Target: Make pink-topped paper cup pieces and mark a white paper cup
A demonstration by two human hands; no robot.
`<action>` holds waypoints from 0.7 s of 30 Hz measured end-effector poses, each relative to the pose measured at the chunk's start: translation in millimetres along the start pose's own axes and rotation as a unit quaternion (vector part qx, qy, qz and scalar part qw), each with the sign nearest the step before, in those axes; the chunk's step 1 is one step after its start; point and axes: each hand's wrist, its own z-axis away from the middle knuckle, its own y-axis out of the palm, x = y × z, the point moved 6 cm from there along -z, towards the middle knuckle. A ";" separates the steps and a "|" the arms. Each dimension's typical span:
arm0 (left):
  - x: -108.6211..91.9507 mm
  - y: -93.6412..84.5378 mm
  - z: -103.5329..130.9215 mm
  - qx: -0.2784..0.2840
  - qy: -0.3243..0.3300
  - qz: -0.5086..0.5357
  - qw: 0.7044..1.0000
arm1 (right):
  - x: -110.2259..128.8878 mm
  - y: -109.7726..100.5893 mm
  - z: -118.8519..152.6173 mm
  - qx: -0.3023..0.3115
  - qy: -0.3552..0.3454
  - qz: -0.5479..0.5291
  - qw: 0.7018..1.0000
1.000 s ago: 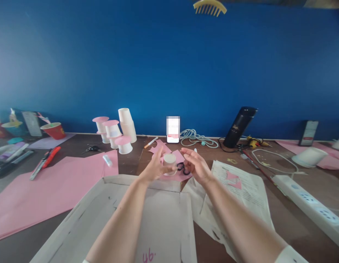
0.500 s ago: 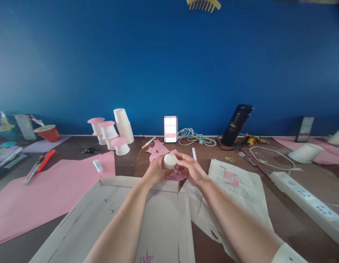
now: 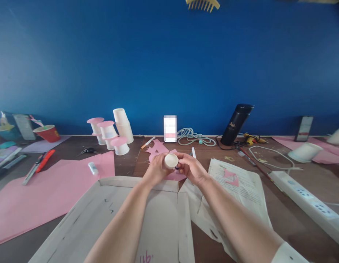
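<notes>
At the middle of the table, just past the near edge of the pink scraps, we've got one white paper cup up between both hands. Round end faces us; can't tell if it's mouth or base.

Left hand: fingers curled partway round the cup's left side, snug, taking most of the hold, we think. Right hand: fingers bent inward, tips closed in at the cup's right edge, a light touch. Thumb contact hidden there, can't tell. Two-sided hold likely keeps thin paper from crushing and lets us turn it.

Cup sits over the pink scraps, beyond the cardboard tray; forearms cross the tray, so its raised rim stays below our grip. Something dark shows behind the right fingertips, too hidden to name.

Phone stands upright against the wall, dead ahead, probably for easy viewing. Cups with pink discs stand back left, beside the tall cup stack, presumably out of elbow range. Glue stick lies on the pink paper, near our left side.
</notes>
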 end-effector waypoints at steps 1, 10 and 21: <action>1.0 0.1 -0.2 -0.005 0.003 -0.007 1.000 | 0.5 0.5 0.4 0.002 -0.001 -0.001 1.000; -6.0 3.0 1.2 -0.012 0.079 -0.045 0.996 | -0.3 -1.0 0.1 -0.015 0.004 0.004 1.000; -8.6 -1.8 2.1 0.010 0.025 0.068 0.997 | 2.4 2.2 2.5 0.001 0.037 -0.089 0.995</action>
